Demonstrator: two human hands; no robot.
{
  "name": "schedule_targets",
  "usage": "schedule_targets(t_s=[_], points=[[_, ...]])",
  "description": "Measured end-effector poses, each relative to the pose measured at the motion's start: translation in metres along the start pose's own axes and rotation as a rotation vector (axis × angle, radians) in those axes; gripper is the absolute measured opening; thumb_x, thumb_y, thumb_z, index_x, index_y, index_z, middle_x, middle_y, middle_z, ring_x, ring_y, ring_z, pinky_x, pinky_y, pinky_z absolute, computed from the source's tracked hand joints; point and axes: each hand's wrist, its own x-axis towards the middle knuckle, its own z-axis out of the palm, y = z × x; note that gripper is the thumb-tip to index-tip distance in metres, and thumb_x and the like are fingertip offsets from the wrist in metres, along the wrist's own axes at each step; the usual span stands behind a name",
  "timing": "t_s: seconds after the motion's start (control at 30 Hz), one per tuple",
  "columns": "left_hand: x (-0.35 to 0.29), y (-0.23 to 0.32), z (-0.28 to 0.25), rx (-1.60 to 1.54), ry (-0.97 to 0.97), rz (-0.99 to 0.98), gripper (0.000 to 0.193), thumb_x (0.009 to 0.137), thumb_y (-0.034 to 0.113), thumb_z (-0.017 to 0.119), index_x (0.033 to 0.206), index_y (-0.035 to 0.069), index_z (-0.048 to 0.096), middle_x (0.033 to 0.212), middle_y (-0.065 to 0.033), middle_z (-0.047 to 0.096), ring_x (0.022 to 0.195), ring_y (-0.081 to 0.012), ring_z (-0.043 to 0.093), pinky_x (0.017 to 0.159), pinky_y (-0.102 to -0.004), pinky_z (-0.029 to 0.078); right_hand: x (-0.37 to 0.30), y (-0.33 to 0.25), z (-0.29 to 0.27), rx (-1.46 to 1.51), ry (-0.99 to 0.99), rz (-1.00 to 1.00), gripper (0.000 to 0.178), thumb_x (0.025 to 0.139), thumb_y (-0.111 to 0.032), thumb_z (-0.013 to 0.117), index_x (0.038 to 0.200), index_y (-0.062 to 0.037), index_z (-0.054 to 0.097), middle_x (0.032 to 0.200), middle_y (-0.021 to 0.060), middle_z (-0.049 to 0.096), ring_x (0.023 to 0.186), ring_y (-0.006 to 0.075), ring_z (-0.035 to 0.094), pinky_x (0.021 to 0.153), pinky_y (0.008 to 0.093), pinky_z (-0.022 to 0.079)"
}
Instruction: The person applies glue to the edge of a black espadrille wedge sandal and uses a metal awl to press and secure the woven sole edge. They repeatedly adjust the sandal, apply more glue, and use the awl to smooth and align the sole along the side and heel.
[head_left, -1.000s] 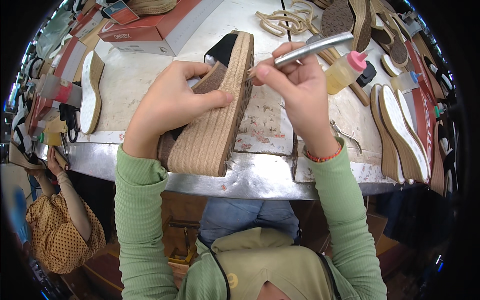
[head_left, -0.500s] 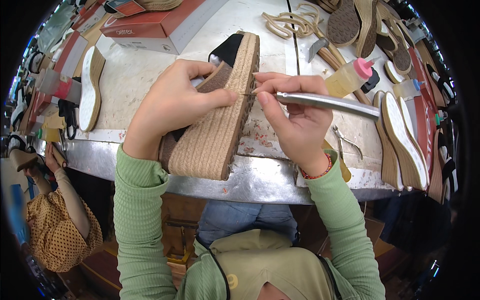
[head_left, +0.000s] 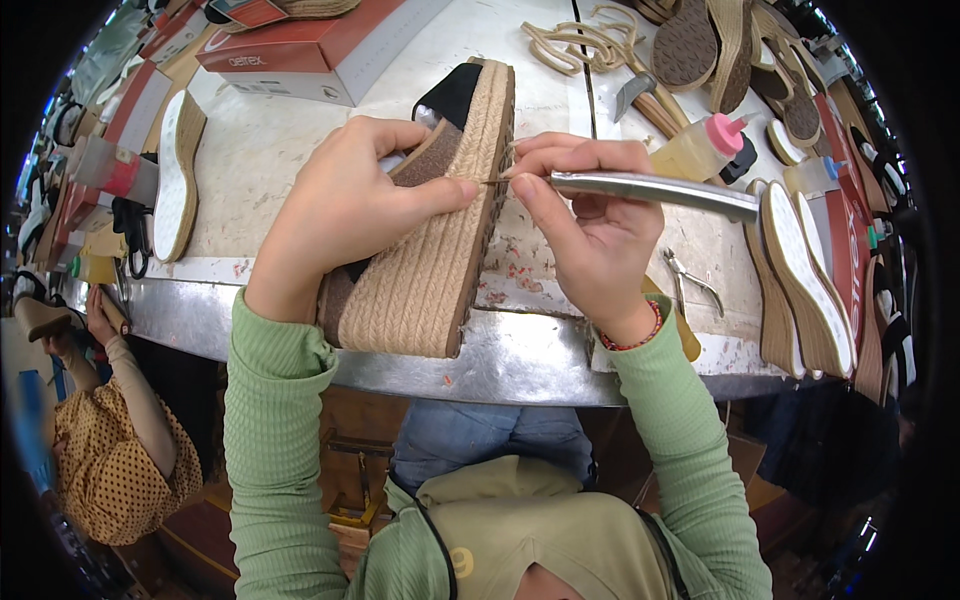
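Jute rope wraps the tall side of a wedge sandal (head_left: 425,270), which lies tilted on its side across the near edge of the worktop (head_left: 270,160), between the two hands. The left hand (head_left: 345,205) is closed over the sandal's upper side, thumb pressed along the rope just below the brown footbed, fingers curled over the top. The right hand (head_left: 590,225) pinches a slim metal tool (head_left: 650,188) near its tip (the fine point touches the seam where rope meets sole, just beside the left thumb); the shiny handle runs out to the right past the knuckles. A red bead bracelet (head_left: 632,335) sits on the right wrist.

Beyond the right hand stands a yellowish squeeze bottle (head_left: 700,145) with a pink cap, and a hammer (head_left: 640,95) lies just behind it. Small pliers (head_left: 690,278) rest on the worktop just right of the right wrist, with pale soles (head_left: 800,270) stacked further right. Beyond the left hand lies a red shoebox (head_left: 320,50), and a single white insole (head_left: 175,175) stands on edge well to its left.
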Motion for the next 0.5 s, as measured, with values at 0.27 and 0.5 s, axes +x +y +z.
schedule_targets(t_s=[0.27, 0.5], points=[[-0.012, 0.010, 0.017, 0.279, 0.139, 0.143, 0.041, 0.075, 0.029, 0.082, 0.093, -0.005, 0.069, 0.081, -0.0117, 0.070, 0.071, -0.0178, 0.063, 0.070, -0.0318, 0.050, 0.031, -0.019, -0.016, -0.156, -0.247, 0.268, 0.035, 0.081, 0.001, 0.075, 0.109, 0.0003, 0.054, 0.096, 0.0033, 0.061, 0.087, 0.0101, 0.061, 0.080, 0.0258, 0.050], [-0.022, 0.021, 0.034, 0.449, 0.245, 0.194, 0.038, 0.070, 0.029, 0.083, 0.090, -0.001, 0.071, 0.081, -0.0124, 0.070, 0.073, -0.0271, 0.066, 0.071, -0.0356, 0.051, 0.000, -0.014, -0.023, 0.052, 0.033, 0.438, 0.034, 0.087, -0.001, 0.072, 0.113, 0.0011, 0.051, 0.094, 0.0092, 0.066, 0.089, 0.0164, 0.067, 0.082, 0.0288, 0.056]])
